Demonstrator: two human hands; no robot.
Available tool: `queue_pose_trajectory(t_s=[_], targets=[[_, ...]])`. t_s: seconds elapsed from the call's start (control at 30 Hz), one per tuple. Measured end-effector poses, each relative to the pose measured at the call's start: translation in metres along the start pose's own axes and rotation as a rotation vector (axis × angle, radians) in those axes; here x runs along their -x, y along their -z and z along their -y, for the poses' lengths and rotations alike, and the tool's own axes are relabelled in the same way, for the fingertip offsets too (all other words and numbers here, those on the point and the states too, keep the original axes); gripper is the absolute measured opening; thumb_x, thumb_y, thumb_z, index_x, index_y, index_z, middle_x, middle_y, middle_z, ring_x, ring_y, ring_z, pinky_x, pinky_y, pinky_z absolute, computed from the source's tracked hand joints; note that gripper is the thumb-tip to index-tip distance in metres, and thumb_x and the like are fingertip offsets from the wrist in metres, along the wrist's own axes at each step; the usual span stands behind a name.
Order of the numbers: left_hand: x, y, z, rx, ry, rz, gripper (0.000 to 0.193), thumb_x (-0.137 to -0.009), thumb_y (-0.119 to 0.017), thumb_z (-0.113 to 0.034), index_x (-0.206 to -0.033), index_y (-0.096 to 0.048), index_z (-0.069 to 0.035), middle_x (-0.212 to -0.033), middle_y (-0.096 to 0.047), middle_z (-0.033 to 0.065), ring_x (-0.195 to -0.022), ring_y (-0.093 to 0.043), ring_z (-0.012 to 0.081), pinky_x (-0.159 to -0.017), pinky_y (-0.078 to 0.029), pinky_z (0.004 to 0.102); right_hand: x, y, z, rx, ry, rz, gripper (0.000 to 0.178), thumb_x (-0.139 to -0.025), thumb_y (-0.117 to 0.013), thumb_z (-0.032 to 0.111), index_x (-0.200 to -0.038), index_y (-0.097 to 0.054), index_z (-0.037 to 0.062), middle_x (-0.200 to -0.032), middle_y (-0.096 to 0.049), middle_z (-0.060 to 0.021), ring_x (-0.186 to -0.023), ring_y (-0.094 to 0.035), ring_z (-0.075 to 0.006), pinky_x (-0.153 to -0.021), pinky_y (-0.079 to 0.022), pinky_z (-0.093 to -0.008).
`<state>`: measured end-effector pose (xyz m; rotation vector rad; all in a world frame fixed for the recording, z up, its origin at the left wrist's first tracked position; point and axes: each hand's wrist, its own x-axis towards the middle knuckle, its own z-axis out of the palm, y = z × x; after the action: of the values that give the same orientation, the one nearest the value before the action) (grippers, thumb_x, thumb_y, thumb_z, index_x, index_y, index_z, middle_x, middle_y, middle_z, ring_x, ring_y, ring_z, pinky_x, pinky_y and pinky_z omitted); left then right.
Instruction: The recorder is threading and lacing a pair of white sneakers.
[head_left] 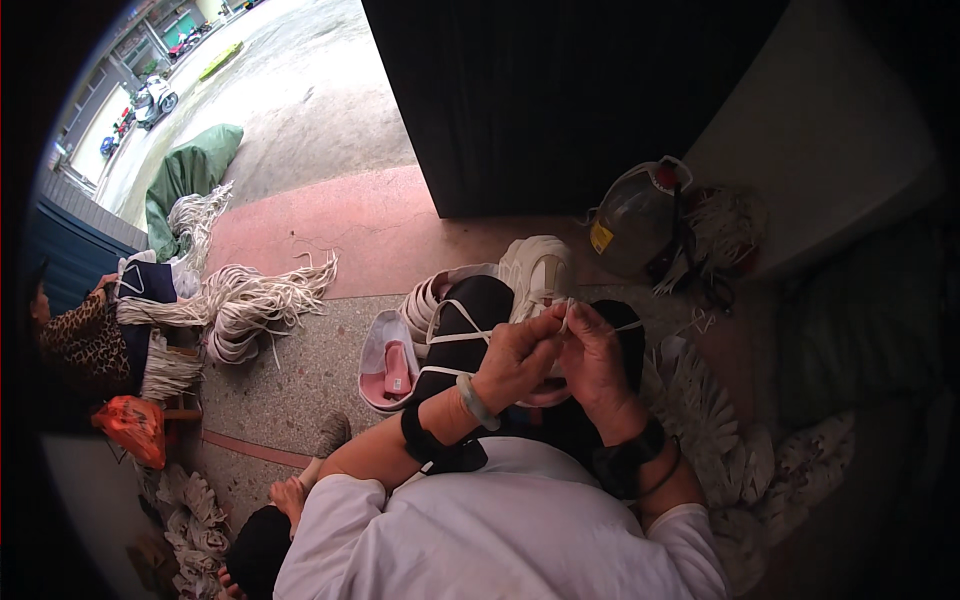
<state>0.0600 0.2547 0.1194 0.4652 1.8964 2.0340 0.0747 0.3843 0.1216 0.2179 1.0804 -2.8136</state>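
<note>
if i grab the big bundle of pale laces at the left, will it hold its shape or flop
The bundle of pale laces will probably flop, since its thin strands bend and curve loosely. Its loose ends, fanned toward the right, might trail or tangle. Rolling seems unlikely, given its uneven spread.

Cream shoe [537,268] partly hidden behind hands [515,352], pinched lace [569,303] indistinct; leopard-clad person [88,335] cut off

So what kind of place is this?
Probably a little workspace for shoes, just inside an open doorway. You can tell from the pale shoe by the person's hands, the big bundles of white cords, and the scooter parked outside.
</note>
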Motion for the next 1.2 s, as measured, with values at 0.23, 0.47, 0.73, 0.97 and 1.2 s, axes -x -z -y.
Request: queue_pose_trajectory(t_s=[0.23,0.47,0.73,0.97,1.2], targets=[[-0.014,0.018,-0.034,-0.876,-0.557,-0.234,0.061,-0.073,-0.066,-0.018,-0.125,-0.039,0.001,-0.103,-0.058,0.0159,-0.091,-0.059,0.0195,-0.07,-0.047,0.0277,0.0,-0.016,0.018,0.375,0.305,-0.017,0.017,-0.091,-0.049,0.016,-0.093,-0.057,0.0019,-0.088,-0.059,-0.006,-0.081,-0.055,-0.0123,-0.076,-0.045,-0.0256],[-0.047,-0.009,-0.059,0.383,-0.183,0.44,0.068,-0.08,-0.066,-0.017,-0.133,-0.025,-0.004,-0.11,-0.052,0.0068,-0.106,-0.047,0.0138,-0.089,-0.04,0.0272,0.009,-0.072,0.07,0.341,0.545,0.009,0.014,-0.093,-0.044,0.019,-0.09,-0.049,0.0059,-0.071,-0.05,-0.0021,-0.062,-0.049,-0.0091,-0.06,-0.044,-0.0244],[-0.027,0.028,-0.067,-0.187,0.058,0.675,0.021,-0.091,-0.048,-0.017,-0.093,-0.058,0.001,-0.068,-0.054,0.0012,-0.063,-0.05,0.0064,-0.057,-0.042,0.0238,-0.002,0.055,0.19,0.256,0.605,-0.382,0.023,-0.092,-0.046,0.025,-0.073,-0.043,0.0124,-0.055,-0.029,0.005,-0.043,-0.023,-0.0055,-0.04,-0.021,-0.0219],[0.009,0.042,-0.062,-0.232,-0.149,0.805,0.012,-0.086,-0.052,-0.009,-0.082,-0.057,0.001,-0.07,-0.058,0.0117,-0.065,-0.06,0.0241,-0.058,-0.044,0.0311,0.046,0.245,0.272,0.256,0.705,-0.418,0.02,-0.091,-0.046,0.028,-0.079,-0.047,0.0112,-0.057,-0.033,0.0039,-0.044,-0.03,-0.0077,-0.04,-0.027,-0.0213],[0.018,-0.01,-0.088,-0.314,-0.564,0.827,0.016,-0.085,-0.051,-0.011,-0.072,-0.047,-0.002,-0.059,-0.049,0.0142,-0.058,-0.052,0.0338,-0.048,-0.037,0.0402,-0.019,0.237,0.179,1.275,-0.018,-0.666,0.023,-0.083,-0.056,0.022,-0.1,-0.058,0.0076,-0.064,-0.054,0.0023,-0.053,-0.049,-0.0064,-0.044,-0.039,-0.0237]])
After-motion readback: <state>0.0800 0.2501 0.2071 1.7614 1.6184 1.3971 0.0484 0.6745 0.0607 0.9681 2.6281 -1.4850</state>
